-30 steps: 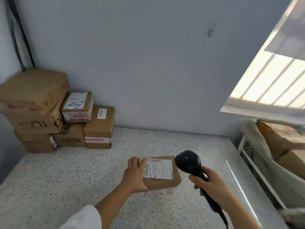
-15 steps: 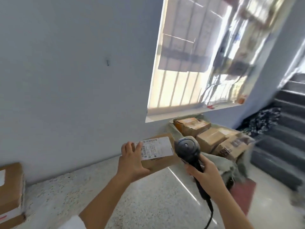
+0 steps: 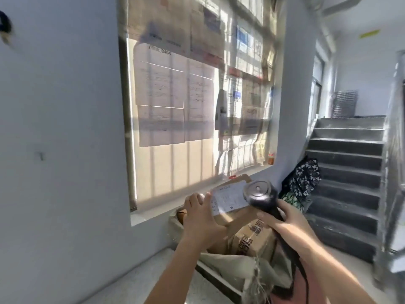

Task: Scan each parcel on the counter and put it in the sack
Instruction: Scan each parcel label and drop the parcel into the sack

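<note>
My left hand grips a small brown parcel with a white label and holds it in the air above the open sack. My right hand grips a black barcode scanner by its handle, its head right beside the label. The greyish sack hangs off the counter's right end and holds brown boxes, one with printed tape.
A window covered with papers fills the wall behind the sack. Grey stairs rise at the right, with a patterned dark bundle at their foot. A metal railing stands at the far right.
The view has swung right from the counter to the sack. My left hand lifted the parcel off the counter and carried it over the sack, with the scanner moving alongside.
</note>
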